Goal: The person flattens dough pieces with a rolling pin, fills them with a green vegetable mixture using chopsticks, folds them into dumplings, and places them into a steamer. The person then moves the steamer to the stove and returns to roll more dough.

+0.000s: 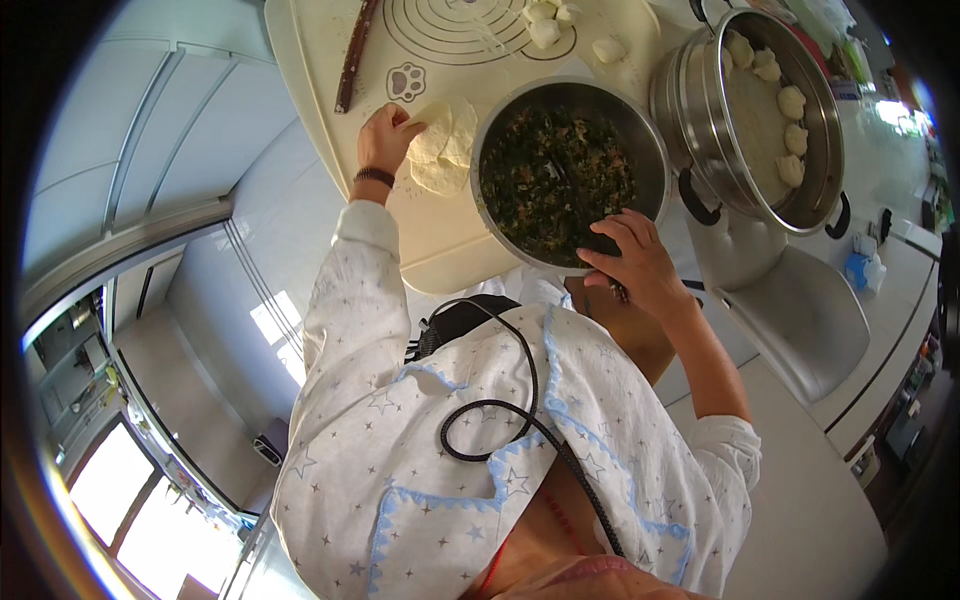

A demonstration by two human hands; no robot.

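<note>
My left hand (386, 139) pinches the edge of a round dough wrapper between thumb and fingertips. That wrapper belongs to a small overlapping pile of thin dough wrappers (442, 169) on a cream pastry board (442, 259). Right of the pile sits a metal bowl (660, 169) with chopped dark green filling (555, 180) flecked with orange bits. At the bowl's near right rim is my right hand (634, 259), fingers spread and reaching over the edge. Whether it grips the rim is unclear.
A dark rolling pin (354, 60) lies at the board's left. Several dough pieces (544, 30) rest at the far side. A steel steamer pot (686, 105) on the right holds several shaped dumplings (791, 139). A grey chair (799, 315) stands below it. A black cable (529, 375) hangs across my chest.
</note>
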